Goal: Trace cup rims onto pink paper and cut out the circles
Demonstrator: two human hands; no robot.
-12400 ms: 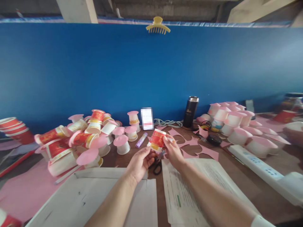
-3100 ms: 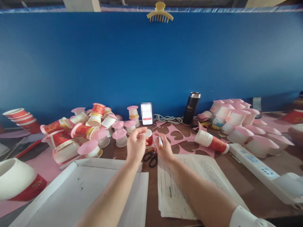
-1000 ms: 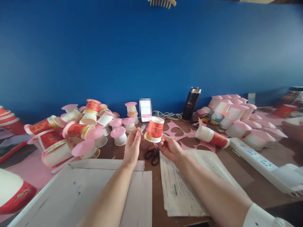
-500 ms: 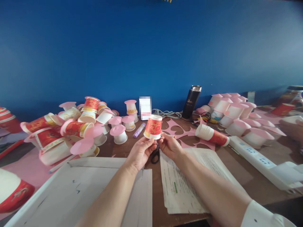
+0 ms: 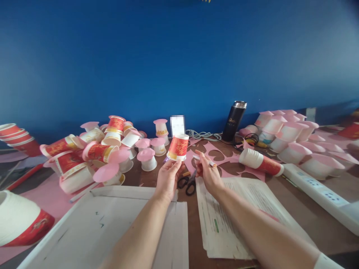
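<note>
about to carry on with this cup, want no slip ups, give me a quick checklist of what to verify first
1. Left hand grips the red paper cup by its lower edge: ok.
2. Cup held upside down, clear of the table: ok.
3. Right hand holds the marker: ok.
4. Marker cap off: cannot tell.
5. Scissors lie below the hands, blades closed: ok.
6. Papers under right forearm, flat: ok.

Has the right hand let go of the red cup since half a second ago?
Yes. The right hand has come off the red cup and sits nearer the scissors, holding a pen.
</note>
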